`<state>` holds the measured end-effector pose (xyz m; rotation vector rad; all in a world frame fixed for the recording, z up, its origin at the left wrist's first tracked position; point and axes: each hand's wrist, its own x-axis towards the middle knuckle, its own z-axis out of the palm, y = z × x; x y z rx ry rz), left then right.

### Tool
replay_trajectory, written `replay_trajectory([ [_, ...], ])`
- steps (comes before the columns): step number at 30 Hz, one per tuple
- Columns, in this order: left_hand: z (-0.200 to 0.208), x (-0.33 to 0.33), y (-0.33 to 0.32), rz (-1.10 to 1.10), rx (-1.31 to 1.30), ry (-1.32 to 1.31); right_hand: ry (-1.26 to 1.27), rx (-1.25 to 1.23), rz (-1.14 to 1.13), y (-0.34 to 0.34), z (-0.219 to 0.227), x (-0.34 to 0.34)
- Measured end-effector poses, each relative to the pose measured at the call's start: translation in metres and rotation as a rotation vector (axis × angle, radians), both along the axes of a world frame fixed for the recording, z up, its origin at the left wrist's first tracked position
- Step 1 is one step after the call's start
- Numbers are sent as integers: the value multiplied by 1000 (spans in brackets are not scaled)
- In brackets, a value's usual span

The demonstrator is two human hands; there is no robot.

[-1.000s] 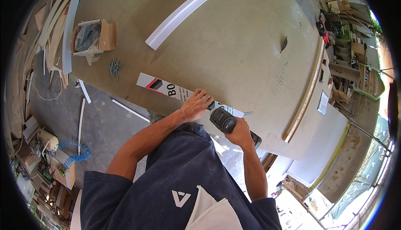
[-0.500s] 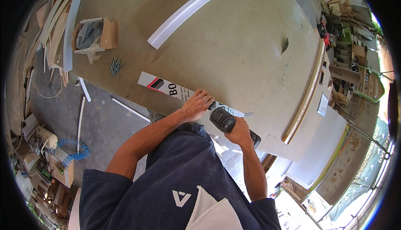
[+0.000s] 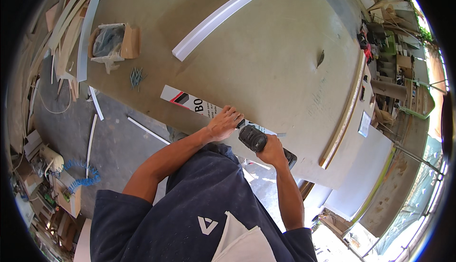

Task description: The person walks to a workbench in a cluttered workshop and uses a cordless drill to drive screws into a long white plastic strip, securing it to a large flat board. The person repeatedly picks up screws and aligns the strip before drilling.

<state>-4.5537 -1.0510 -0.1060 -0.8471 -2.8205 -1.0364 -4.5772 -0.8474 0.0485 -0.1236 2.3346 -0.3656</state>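
A black cordless drill [image 3: 252, 139] is gripped by my right hand [image 3: 272, 151], its chuck end pointing up and left toward my other hand. My left hand [image 3: 224, 123] rests over a printed white strip [image 3: 192, 102], fingers bent and close together beside the drill's front end. Whatever those fingertips pinch is too small or too hidden to tell. The strip lies slantwise near the table's front edge, with a small grey piece [image 3: 281, 134] sticking out past its right end. The drill's tip is hidden by my left fingers.
On the large tan table [image 3: 247, 62] lie loose screws [image 3: 137, 77], an open cardboard box [image 3: 128, 43] with a plastic bag, and a long white profile [image 3: 223, 17]. A long wooden strip [image 3: 344, 117] borders the right side. Long offcuts [image 3: 66, 29] lean at left; a blue coiled hose [image 3: 84, 174] is below.
The table and its things sit slightly lower and to the right in the picture, as the view shifts. Both hands and the drill keep nearly the same pose.
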Motion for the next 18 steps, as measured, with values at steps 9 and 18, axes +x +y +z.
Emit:
replay_trajectory([
  [9,-14,4,-1,-27,84,42,38,-12,72,6,10,5],
  [18,-21,18,-24,-167,53,161,145,-501,-219,32,30,43],
])
